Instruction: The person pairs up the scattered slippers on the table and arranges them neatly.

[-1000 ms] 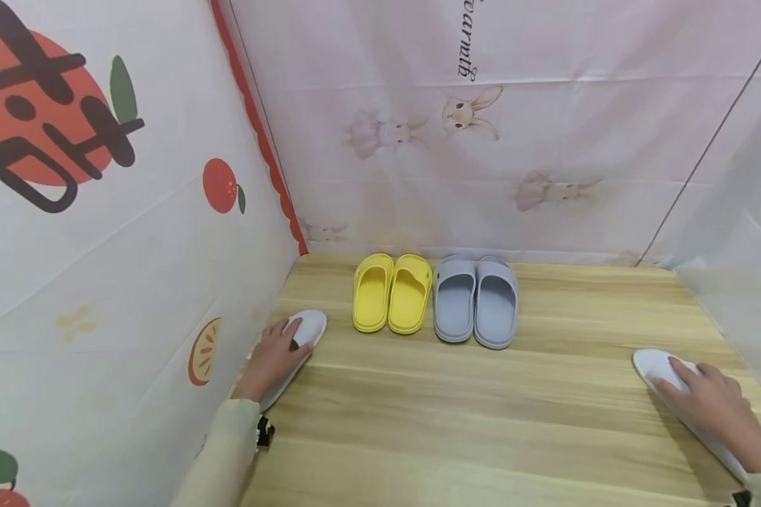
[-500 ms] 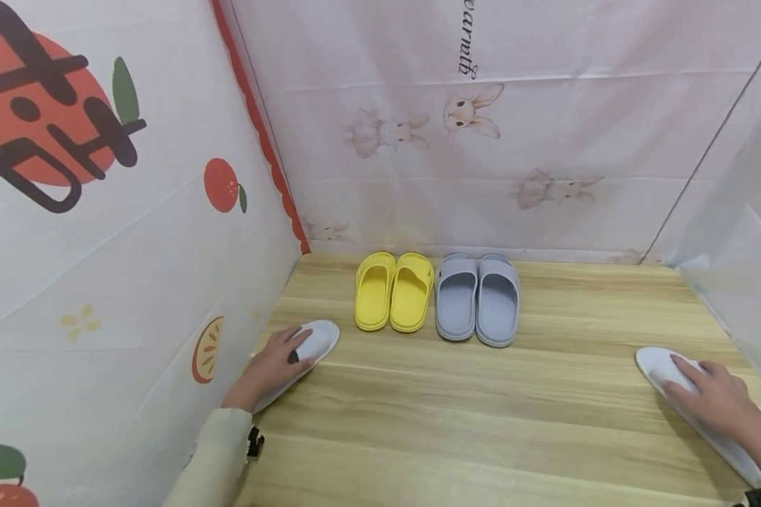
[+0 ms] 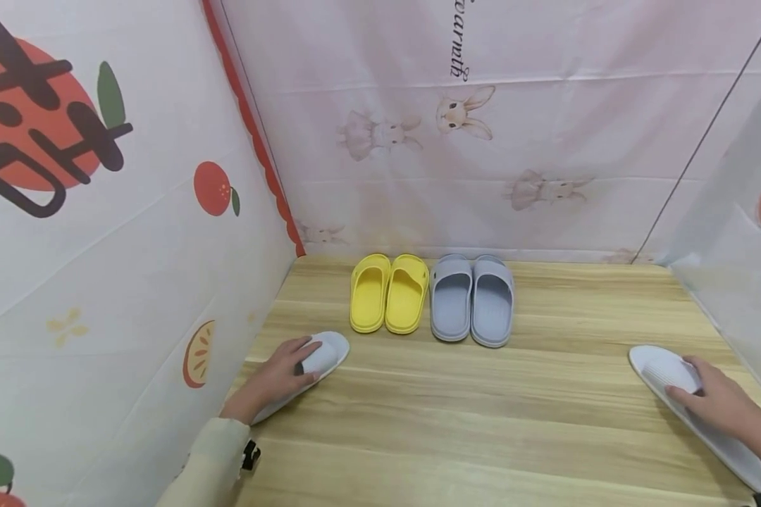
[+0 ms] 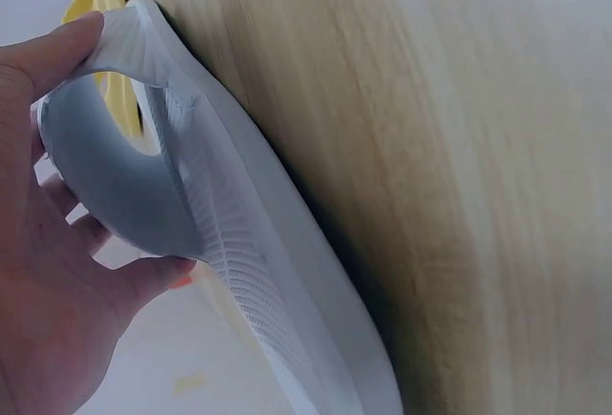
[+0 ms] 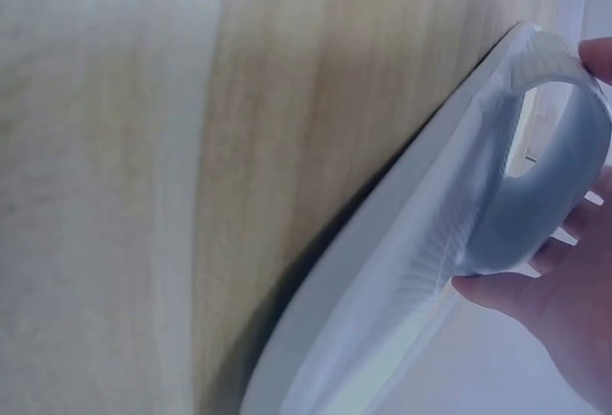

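On the left in the head view, my left hand (image 3: 279,379) grips a white slipper (image 3: 335,346) over its strap. The left wrist view shows the thumb at one edge of the strap (image 4: 120,181) and a finger at the other edge. Far to the right, my right hand (image 3: 729,401) holds a matching white slipper (image 3: 659,367) by its strap, toe pointing up and left. The right wrist view shows the thumb against the strap's lower edge (image 5: 545,195). Both slippers lie low at the wooden surface; small gaps beneath cannot be judged.
A pair of yellow slippers (image 3: 406,304) stands against the back wall cloth (image 3: 583,134), with a pair of grey slippers (image 3: 452,304) just to their right. Fruit-printed cloth walls (image 3: 133,282) bound the wooden surface (image 3: 456,408) at left and right.
My left hand has moved the white slipper right and slightly nearer to me. The right-hand slipper has hardly moved, while the right hand's fingers have shifted slightly back along it.
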A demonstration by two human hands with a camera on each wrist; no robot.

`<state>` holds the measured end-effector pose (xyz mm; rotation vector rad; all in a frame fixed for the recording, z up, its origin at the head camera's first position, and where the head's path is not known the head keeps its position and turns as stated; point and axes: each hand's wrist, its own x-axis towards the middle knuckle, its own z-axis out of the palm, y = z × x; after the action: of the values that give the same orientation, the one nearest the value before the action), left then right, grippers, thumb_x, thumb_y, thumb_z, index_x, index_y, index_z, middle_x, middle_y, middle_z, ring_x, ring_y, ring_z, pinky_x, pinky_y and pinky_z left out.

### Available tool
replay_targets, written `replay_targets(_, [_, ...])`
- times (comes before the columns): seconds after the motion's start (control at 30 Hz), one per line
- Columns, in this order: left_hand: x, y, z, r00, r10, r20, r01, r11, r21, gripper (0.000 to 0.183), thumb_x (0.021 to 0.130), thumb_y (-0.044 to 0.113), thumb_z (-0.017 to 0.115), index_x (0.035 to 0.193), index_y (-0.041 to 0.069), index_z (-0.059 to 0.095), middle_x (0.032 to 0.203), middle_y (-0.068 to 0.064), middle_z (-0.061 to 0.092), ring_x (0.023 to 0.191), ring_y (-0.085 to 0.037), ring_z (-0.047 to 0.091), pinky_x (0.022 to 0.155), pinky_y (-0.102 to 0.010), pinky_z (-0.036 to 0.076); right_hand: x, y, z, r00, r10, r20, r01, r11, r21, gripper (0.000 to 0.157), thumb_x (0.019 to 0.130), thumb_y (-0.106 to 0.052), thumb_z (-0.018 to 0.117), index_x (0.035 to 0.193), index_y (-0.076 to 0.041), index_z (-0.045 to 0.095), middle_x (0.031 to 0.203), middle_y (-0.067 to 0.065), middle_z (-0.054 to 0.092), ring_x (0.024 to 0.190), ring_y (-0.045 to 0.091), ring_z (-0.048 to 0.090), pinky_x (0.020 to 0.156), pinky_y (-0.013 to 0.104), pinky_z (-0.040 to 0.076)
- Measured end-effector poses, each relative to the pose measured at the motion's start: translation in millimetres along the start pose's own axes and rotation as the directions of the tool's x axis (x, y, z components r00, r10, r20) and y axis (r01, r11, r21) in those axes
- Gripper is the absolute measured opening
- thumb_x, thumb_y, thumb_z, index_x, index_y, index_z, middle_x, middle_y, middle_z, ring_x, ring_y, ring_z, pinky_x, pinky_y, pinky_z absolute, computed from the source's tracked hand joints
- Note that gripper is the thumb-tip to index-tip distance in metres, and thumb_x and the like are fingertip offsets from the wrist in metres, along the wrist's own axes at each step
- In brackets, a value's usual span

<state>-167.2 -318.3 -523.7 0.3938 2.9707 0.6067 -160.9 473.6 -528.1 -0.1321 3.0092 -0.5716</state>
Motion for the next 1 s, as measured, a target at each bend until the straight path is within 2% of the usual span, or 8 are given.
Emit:
replay_targets(0.17, [0.7,16.1,0.8,0.999,0.017,0.031,-0.017,1.000,-0.012,0.068,0.094,0.044,0.069,0.155,0.027,0.043,0.163,-0.009,0.032,0.150,-0.036,0.028,0.111,-0.065,0.034,-2,2,-1.9,1.000,-0.011,0.011,0.011,1.000,-0.013,0.083,0.100,-0.040,0.059,0.136,0.027,0.027,0.126,0.053,0.034,0.109,0.068,0.042,0.084,0.072,0.041])
replay_targets(0.33, [3.0,31.5,4.1,0.998,0.032,0.055,-0.033,0.999,0.004,0.068,0.094,0.046,0.069,0.154,0.031,0.043,0.164,-0.006,0.032,0.150,-0.032,0.029,0.112,-0.061,0.035,-3,5,-1.1,1.000,-0.015,0.014,0.015,1.000,-0.002,0.083,0.100,-0.044,0.057,0.136,0.026,0.030,0.128,0.054,0.032,0.112,0.070,0.036,0.088,0.076,0.036])
replay_targets(0.47, [6.4,45.1,8.0,0.994,0.067,0.083,-0.068,0.998,0.015,0.068,0.093,0.048,0.069,0.154,0.035,0.043,0.164,-0.004,0.032,0.150,-0.028,0.030,0.113,-0.058,0.037,-6,4,-1.2,1.000,-0.004,0.013,0.003,0.999,0.040,0.078,0.102,-0.044,0.053,0.137,0.023,0.033,0.133,0.057,0.021,0.122,0.074,0.021,0.090,0.081,0.028])
replay_targets(0.57, [10.8,54.1,13.4,0.989,0.106,0.103,-0.108,0.994,0.018,0.067,0.093,0.050,0.068,0.153,0.035,0.043,0.163,-0.002,0.033,0.149,-0.027,0.031,0.112,-0.056,0.038,-8,3,-2.9,1.000,0.000,0.012,-0.001,0.999,0.053,0.072,0.103,-0.041,0.052,0.137,0.021,0.036,0.133,0.057,0.019,0.123,0.074,0.017,0.091,0.082,0.025])
replay_targets(0.73, [15.9,62.5,20.3,0.981,0.153,0.117,-0.158,0.987,0.033,0.066,0.094,0.050,0.067,0.153,0.033,0.044,0.162,-0.003,0.034,0.148,-0.028,0.033,0.112,-0.055,0.039,-10,4,-3.3,1.000,-0.020,0.018,0.020,0.999,0.044,0.070,0.102,-0.039,0.055,0.136,0.021,0.040,0.131,0.053,0.030,0.117,0.070,0.029,0.093,0.079,0.027])
replay_targets(1.0, [26.3,76.2,21.1,0.975,0.165,0.147,-0.170,0.985,0.028,0.066,0.094,0.050,0.066,0.154,0.035,0.042,0.163,0.000,0.032,0.150,-0.025,0.031,0.114,-0.053,0.037,-12,3,-9.1,0.999,0.010,0.051,-0.010,1.000,0.011,0.075,0.103,-0.045,0.050,0.140,0.019,0.037,0.132,0.055,0.026,0.117,0.073,0.029,0.092,0.079,0.029])
